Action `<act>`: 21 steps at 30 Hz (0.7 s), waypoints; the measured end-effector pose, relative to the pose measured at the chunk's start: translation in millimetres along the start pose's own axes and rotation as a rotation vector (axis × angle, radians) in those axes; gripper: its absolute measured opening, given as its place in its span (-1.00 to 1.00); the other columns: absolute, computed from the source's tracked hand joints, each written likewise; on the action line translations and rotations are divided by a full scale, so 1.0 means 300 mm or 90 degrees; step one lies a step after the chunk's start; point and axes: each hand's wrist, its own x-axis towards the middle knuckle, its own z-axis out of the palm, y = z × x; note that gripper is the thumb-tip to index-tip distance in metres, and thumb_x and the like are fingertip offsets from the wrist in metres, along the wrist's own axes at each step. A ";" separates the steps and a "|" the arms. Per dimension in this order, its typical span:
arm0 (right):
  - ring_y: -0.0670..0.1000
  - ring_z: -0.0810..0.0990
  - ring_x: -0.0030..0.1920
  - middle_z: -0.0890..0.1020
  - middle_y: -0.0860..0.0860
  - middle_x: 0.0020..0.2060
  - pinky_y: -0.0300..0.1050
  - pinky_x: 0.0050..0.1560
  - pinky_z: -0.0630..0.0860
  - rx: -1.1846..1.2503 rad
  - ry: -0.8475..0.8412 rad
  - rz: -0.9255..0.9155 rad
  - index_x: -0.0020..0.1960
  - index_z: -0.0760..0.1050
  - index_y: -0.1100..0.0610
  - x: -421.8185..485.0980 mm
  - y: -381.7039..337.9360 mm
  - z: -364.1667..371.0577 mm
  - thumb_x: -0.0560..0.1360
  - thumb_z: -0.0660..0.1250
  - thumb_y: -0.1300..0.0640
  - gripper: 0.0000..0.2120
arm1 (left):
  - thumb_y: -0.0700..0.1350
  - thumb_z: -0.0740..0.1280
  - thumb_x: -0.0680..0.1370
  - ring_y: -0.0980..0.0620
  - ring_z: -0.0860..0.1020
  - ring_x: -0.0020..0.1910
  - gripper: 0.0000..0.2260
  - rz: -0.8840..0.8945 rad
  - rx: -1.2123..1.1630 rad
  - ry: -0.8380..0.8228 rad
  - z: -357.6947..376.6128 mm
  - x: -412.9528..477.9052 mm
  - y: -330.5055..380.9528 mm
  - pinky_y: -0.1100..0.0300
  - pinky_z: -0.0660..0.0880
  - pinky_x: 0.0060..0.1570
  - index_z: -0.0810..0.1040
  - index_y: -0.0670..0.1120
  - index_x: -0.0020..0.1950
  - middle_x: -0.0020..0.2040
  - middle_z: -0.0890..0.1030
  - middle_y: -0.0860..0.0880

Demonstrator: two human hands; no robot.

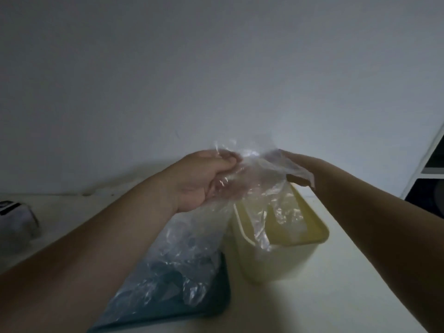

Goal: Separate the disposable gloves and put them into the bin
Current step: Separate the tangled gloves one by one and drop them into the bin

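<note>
As the left hand grips gloves above the bin rim, they hide whether right hand grasps.

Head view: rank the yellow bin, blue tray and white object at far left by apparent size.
1-2. blue tray and yellow bin: look alike; the tray is nearer, cropped and partly under gloves, so unranked.
3. white object: clearly smallest.

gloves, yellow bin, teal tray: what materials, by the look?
The gloves: thin clear plastic film, glossy; see-through, crinkled, catching glints. The yellow bin: likely rigid moulded plastic, smooth, with slightly translucent walls and a rounded rim. The teal tray: probably plastic too, but it is mostly hidden under film and dimly lit.
</note>
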 end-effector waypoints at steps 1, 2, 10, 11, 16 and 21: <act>0.18 0.60 0.27 0.60 0.18 0.33 -0.24 -0.03 0.46 0.020 0.045 -0.017 0.47 0.49 0.18 0.003 0.005 -0.018 0.67 0.28 0.20 -0.63 | -0.29 0.28 0.69 0.07 0.70 -0.23 -0.86 -0.009 0.026 0.038 0.013 0.037 -0.030 0.23 0.67 -0.31 0.60 -0.13 0.02 -0.09 0.72 -0.08; 0.15 0.65 0.19 0.65 0.14 0.26 -0.20 0.03 0.53 0.023 0.083 -0.032 0.40 0.54 0.14 0.001 0.014 -0.040 0.62 0.35 0.22 -0.65 | -0.32 0.29 0.69 0.09 0.69 -0.30 -0.83 -0.014 0.048 0.069 0.019 0.077 -0.055 0.24 0.62 -0.39 0.61 -0.14 -0.03 -0.16 0.69 -0.08; 0.08 0.73 -0.02 0.73 0.09 -0.03 -0.10 -0.02 0.71 0.061 0.171 -0.077 0.13 0.67 0.16 -0.090 0.064 -0.069 0.60 0.38 0.23 -0.85 | -0.47 0.32 0.55 -0.15 0.59 -0.29 -0.86 -0.098 0.253 0.204 0.152 0.245 -0.100 0.05 0.62 -0.21 0.60 -0.28 -0.09 -0.23 0.57 -0.20; 0.09 0.73 -0.01 0.72 0.10 -0.01 -0.08 -0.04 0.72 0.022 0.120 -0.053 0.15 0.67 0.17 -0.106 0.050 -0.064 0.60 0.39 0.21 -0.84 | -0.41 0.38 0.55 -0.15 0.60 -0.20 -0.93 -0.092 0.280 0.216 0.171 0.247 -0.100 0.06 0.60 -0.14 0.61 -0.28 -0.02 -0.17 0.58 -0.19; 0.12 0.69 0.16 0.57 0.01 0.37 0.01 0.18 0.67 -0.278 -0.120 0.006 0.46 0.51 0.04 -0.192 -0.048 0.004 0.56 0.43 -0.16 -0.47 | -0.18 0.48 0.56 -0.20 0.55 0.28 -0.57 -0.046 0.213 0.263 0.160 0.240 -0.102 -0.04 0.51 0.30 0.49 -0.25 0.39 0.33 0.56 -0.18; 0.18 0.65 0.20 0.48 0.08 0.43 0.05 0.03 0.71 -0.369 -0.244 0.037 0.62 0.22 -0.17 -0.186 -0.067 0.192 0.57 0.37 -0.27 -0.31 | -0.19 0.41 0.60 -0.15 0.50 0.32 -0.59 0.019 0.260 0.309 0.066 0.146 -0.070 0.07 0.38 0.12 0.49 -0.17 0.44 0.36 0.51 -0.12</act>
